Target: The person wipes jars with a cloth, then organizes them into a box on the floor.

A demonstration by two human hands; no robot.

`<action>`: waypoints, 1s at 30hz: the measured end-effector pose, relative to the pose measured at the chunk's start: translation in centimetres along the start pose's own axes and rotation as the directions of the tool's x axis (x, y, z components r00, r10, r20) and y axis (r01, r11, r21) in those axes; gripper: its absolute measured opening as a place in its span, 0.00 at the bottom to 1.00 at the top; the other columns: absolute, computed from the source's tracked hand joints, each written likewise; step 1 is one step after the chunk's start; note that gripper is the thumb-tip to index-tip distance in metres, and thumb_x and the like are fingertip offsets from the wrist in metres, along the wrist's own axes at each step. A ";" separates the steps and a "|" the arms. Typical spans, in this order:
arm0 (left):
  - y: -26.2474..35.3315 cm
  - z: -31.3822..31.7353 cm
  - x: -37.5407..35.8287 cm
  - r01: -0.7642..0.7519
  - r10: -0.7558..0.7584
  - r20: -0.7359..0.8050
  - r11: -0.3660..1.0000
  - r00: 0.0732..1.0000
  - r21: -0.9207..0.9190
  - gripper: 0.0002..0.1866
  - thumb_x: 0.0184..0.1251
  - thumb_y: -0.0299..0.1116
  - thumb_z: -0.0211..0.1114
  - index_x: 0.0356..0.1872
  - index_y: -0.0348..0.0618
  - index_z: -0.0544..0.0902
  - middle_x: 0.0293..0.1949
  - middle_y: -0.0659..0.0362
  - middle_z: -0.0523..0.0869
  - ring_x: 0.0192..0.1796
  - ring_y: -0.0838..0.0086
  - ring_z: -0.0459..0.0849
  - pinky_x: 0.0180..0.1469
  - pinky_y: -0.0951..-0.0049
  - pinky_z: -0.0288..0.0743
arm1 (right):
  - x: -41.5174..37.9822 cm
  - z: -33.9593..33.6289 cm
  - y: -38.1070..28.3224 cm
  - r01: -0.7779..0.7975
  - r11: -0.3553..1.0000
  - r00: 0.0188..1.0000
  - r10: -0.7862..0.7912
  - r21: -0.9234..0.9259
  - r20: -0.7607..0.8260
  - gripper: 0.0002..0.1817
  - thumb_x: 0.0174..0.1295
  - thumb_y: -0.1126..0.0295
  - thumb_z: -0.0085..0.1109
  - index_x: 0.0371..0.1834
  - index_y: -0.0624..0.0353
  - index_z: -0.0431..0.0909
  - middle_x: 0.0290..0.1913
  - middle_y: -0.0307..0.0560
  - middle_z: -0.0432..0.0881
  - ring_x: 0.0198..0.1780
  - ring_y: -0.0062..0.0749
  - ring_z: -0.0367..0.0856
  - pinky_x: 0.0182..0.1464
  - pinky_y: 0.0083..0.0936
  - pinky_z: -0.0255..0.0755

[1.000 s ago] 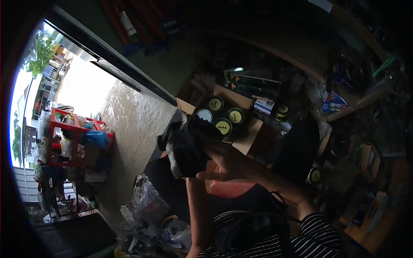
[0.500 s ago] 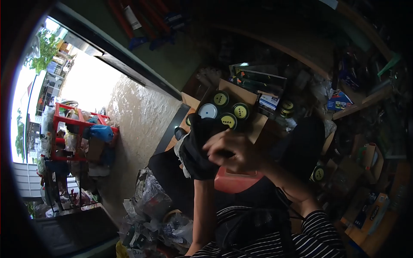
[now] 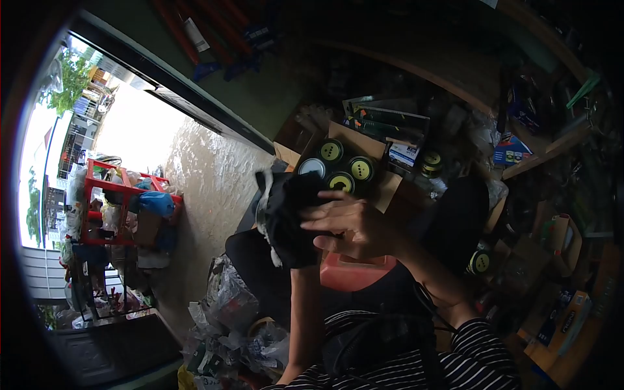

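Note:
A black cloth (image 3: 294,218) with a frayed pale edge covers my left hand, whose fingers are hidden inside or behind it; only the bare forearm (image 3: 304,325) shows below. My right hand (image 3: 354,224) is beside the cloth with its fingers stretched out toward it, thumb apart, fingertips overlapping its right side. Just beyond both hands stands an open cardboard box (image 3: 389,192) of round cans. Several have yellow lids, such as a can (image 3: 361,169) at the right, and one can (image 3: 312,168) has a pale lid.
Clear plastic wrappings (image 3: 231,305) are heaped at lower left. A red stool (image 3: 357,272) shows between my legs. A red rack (image 3: 133,188) with bags stands near the bright doorway. More cans (image 3: 431,162) and boxes (image 3: 562,325) crowd the right.
The black cloth has shifted left, with its pale edge swinging outward. My right hand's curled fingers have straightened against the cloth's right side.

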State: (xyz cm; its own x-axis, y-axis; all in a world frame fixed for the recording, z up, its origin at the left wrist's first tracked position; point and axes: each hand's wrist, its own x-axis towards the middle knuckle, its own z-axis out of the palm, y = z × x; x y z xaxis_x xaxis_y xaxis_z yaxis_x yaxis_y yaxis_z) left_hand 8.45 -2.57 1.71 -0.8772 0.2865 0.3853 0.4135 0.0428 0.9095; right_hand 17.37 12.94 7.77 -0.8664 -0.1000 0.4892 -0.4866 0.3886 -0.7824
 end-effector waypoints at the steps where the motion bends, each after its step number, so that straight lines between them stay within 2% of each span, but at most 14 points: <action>1: 0.7 0.4 -0.3 0.051 -0.052 -0.004 0.995 0.999 -0.088 0.26 0.80 0.45 0.48 0.53 0.30 0.83 0.47 0.50 0.89 0.50 0.64 0.87 0.59 0.65 0.78 | 0.2 0.6 -0.1 0.024 0.994 0.999 -0.019 0.107 -0.041 0.18 0.72 0.57 0.62 0.55 0.57 0.88 0.65 0.53 0.84 0.70 0.39 0.79 0.79 0.46 0.60; 3: 2.0 1.3 -0.6 0.110 -0.121 -0.022 0.950 0.992 -0.291 0.28 0.83 0.47 0.44 0.55 0.31 0.83 0.50 0.50 0.89 0.52 0.65 0.87 0.62 0.65 0.77 | 0.2 1.0 0.1 0.026 1.000 0.990 -0.025 0.002 -0.138 0.15 0.72 0.58 0.62 0.51 0.54 0.89 0.62 0.45 0.86 0.65 0.34 0.81 0.72 0.39 0.65; 7: 3.4 1.5 0.3 -0.063 0.052 0.102 0.992 0.993 0.112 0.18 0.71 0.39 0.58 0.50 0.35 0.86 0.45 0.52 0.89 0.48 0.64 0.88 0.55 0.65 0.79 | 0.5 -2.0 1.0 0.030 0.945 0.965 -0.113 -0.327 -0.237 0.08 0.68 0.62 0.68 0.37 0.53 0.90 0.43 0.33 0.90 0.44 0.26 0.83 0.53 0.30 0.69; 13: 5.8 0.3 1.3 -0.345 0.234 0.282 0.820 0.931 0.457 0.16 0.70 0.32 0.66 0.54 0.36 0.84 0.44 0.53 0.89 0.48 0.64 0.89 0.51 0.67 0.82 | 0.3 -1.6 0.2 -0.080 0.974 0.922 -0.008 -0.211 -0.388 0.05 0.65 0.67 0.70 0.34 0.56 0.88 0.38 0.36 0.87 0.39 0.27 0.81 0.46 0.30 0.70; 14: 5.3 0.3 0.9 -0.340 0.244 0.264 0.838 0.933 0.426 0.17 0.71 0.33 0.65 0.57 0.35 0.82 0.47 0.53 0.88 0.51 0.64 0.88 0.53 0.67 0.81 | 0.4 -1.1 -0.3 -0.086 0.994 0.913 0.052 -0.066 -0.405 0.06 0.67 0.67 0.68 0.39 0.58 0.88 0.44 0.40 0.88 0.44 0.29 0.83 0.51 0.31 0.74; 15: 4.9 0.2 0.4 -0.337 0.255 0.247 0.855 0.935 0.395 0.19 0.73 0.33 0.64 0.61 0.35 0.80 0.51 0.52 0.87 0.54 0.63 0.87 0.56 0.66 0.80 | 0.1 -0.6 -0.3 -0.069 0.997 0.953 0.072 0.021 -0.293 0.17 0.71 0.60 0.65 0.56 0.59 0.85 0.56 0.46 0.85 0.57 0.36 0.83 0.65 0.35 0.73; 18: 1.9 -0.6 -2.0 -0.177 0.130 0.176 0.941 0.976 0.289 0.25 0.76 0.34 0.61 0.70 0.36 0.73 0.65 0.49 0.80 0.67 0.62 0.79 0.69 0.64 0.72 | 0.3 1.4 -1.3 -0.054 0.989 0.984 0.029 -0.138 -0.176 0.36 0.75 0.46 0.55 0.77 0.59 0.69 0.78 0.53 0.68 0.77 0.46 0.68 0.78 0.41 0.61; 19: 1.9 -0.7 -2.1 -0.109 0.040 0.201 0.932 0.979 0.346 0.26 0.77 0.34 0.60 0.71 0.36 0.70 0.67 0.49 0.76 0.69 0.63 0.75 0.71 0.63 0.69 | 0.2 1.4 -1.0 -0.045 0.995 0.993 0.035 -0.093 -0.109 0.35 0.75 0.46 0.55 0.76 0.60 0.70 0.78 0.52 0.68 0.78 0.46 0.68 0.78 0.41 0.61; 20: 1.2 -0.5 -2.8 -0.047 0.031 0.093 0.982 0.995 0.181 0.22 0.78 0.36 0.58 0.66 0.35 0.75 0.60 0.49 0.81 0.62 0.62 0.80 0.66 0.63 0.74 | -0.1 1.3 -0.8 -0.041 0.998 0.998 0.039 -0.046 -0.041 0.35 0.75 0.46 0.55 0.76 0.60 0.70 0.79 0.52 0.67 0.78 0.46 0.67 0.78 0.41 0.60; 23: 0.4 -2.0 -2.4 -0.214 0.179 0.136 0.920 0.974 0.329 0.20 0.82 0.37 0.52 0.64 0.34 0.76 0.57 0.50 0.84 0.56 0.66 0.85 0.59 0.68 0.80 | -0.5 -0.2 0.7 -0.104 0.994 0.986 0.107 -0.030 0.130 0.33 0.75 0.47 0.55 0.73 0.60 0.73 0.78 0.52 0.69 0.78 0.46 0.67 0.79 0.41 0.59; 24: 0.3 -2.1 -2.7 -0.045 0.044 0.060 0.999 0.997 0.021 0.20 0.82 0.38 0.53 0.64 0.35 0.75 0.58 0.50 0.84 0.56 0.66 0.85 0.59 0.68 0.80 | -0.6 -0.5 1.4 -0.165 0.982 0.975 0.176 -0.091 0.134 0.32 0.75 0.47 0.55 0.72 0.60 0.74 0.77 0.53 0.70 0.77 0.47 0.69 0.79 0.41 0.60; 26: 0.9 -1.8 -2.1 0.194 -0.221 -0.012 0.883 0.975 -0.428 0.23 0.81 0.41 0.53 0.68 0.39 0.73 0.61 0.50 0.81 0.59 0.66 0.84 0.61 0.67 0.81 | -0.1 -1.1 1.0 -0.293 0.954 0.944 0.299 -0.063 0.138 0.28 0.73 0.51 0.58 0.64 0.65 0.79 0.71 0.60 0.75 0.68 0.53 0.78 0.75 0.42 0.66; 29: 3.7 -1.0 -1.2 0.428 -0.475 0.163 0.526 0.865 -0.735 0.28 0.78 0.50 0.50 0.69 0.41 0.72 0.64 0.49 0.81 0.66 0.61 0.82 0.68 0.59 0.77 | -0.5 0.0 0.5 -0.197 0.978 0.979 0.193 -0.067 -0.062 0.25 0.70 0.55 0.62 0.59 0.67 0.80 0.62 0.64 0.79 0.61 0.58 0.81 0.69 0.44 0.72; 30: 3.5 -0.5 -1.2 0.429 -0.458 0.154 0.590 0.875 -0.684 0.28 0.79 0.51 0.51 0.67 0.40 0.73 0.64 0.50 0.81 0.63 0.60 0.83 0.67 0.61 0.78 | -0.6 0.1 0.1 -0.202 0.979 0.979 0.202 0.004 -0.034 0.24 0.66 0.59 0.64 0.58 0.67 0.79 0.57 0.64 0.79 0.59 0.59 0.82 0.63 0.44 0.77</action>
State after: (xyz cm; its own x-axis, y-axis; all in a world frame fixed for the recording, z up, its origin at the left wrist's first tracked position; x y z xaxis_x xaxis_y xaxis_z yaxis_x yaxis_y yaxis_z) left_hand 10.83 -3.23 4.46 -0.9197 0.3787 -0.1035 -0.2994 -0.5061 0.8088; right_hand 17.83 12.94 7.36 -0.9424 0.0121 0.3343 -0.3023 0.3970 -0.8666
